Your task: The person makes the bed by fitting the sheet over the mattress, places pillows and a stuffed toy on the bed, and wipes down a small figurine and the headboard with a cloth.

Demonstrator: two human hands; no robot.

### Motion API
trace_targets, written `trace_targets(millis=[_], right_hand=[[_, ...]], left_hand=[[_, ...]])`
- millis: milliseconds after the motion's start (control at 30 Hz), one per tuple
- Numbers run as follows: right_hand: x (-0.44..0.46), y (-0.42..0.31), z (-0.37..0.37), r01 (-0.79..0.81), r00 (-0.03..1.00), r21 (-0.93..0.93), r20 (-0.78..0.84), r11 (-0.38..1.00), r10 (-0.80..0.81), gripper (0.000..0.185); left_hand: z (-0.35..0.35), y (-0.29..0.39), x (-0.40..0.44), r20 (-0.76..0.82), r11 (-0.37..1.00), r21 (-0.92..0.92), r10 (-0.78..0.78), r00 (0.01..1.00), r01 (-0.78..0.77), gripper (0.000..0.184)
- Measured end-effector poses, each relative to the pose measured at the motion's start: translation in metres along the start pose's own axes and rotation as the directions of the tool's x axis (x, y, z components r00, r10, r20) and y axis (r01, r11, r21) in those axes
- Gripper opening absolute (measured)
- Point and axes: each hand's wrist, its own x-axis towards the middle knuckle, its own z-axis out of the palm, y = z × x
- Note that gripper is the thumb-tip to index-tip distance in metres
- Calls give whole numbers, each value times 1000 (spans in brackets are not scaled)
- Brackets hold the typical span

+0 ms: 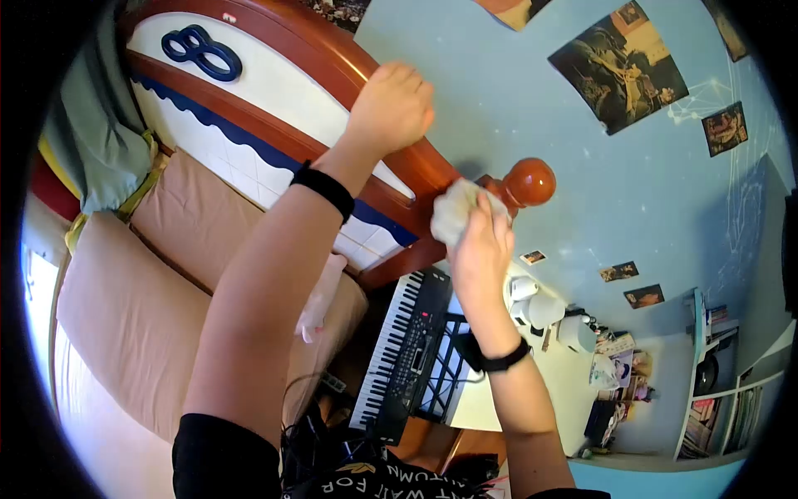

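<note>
My right hand is closed around a crumpled whitish cloth. It presses the cloth to the end of the headboard, just below the round wooden knob of the post. Higher up, my left hand lies over the curved top rail of the wooden headboard. Its fingers are curled over the rail, with their tips hidden. The headboard has red-brown wood, white panels and dark blue trim.
Below the headboard are beige cushions and a pinkish soft item. An electronic keyboard stands beside a white desk bearing several items. Pictures hang on the blue wall; a bookshelf is at right.
</note>
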Motion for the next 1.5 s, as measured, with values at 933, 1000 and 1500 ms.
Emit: trace_targets(millis=[933, 1000, 1500], right_hand=[[-93, 62, 17, -533, 780, 616, 91, 580, 620, 32], [-83, 71, 12, -519, 641, 806, 146, 285, 754, 34], [-154, 28, 197, -506, 473, 502, 842, -701, 260, 42]], left_hand=[[1, 0, 3, 20, 994, 101, 47, 999, -49, 12], [3, 0, 3, -1, 994, 99, 52, 999, -52, 10], [7, -1, 3, -66, 977, 182, 128, 990, -114, 13]])
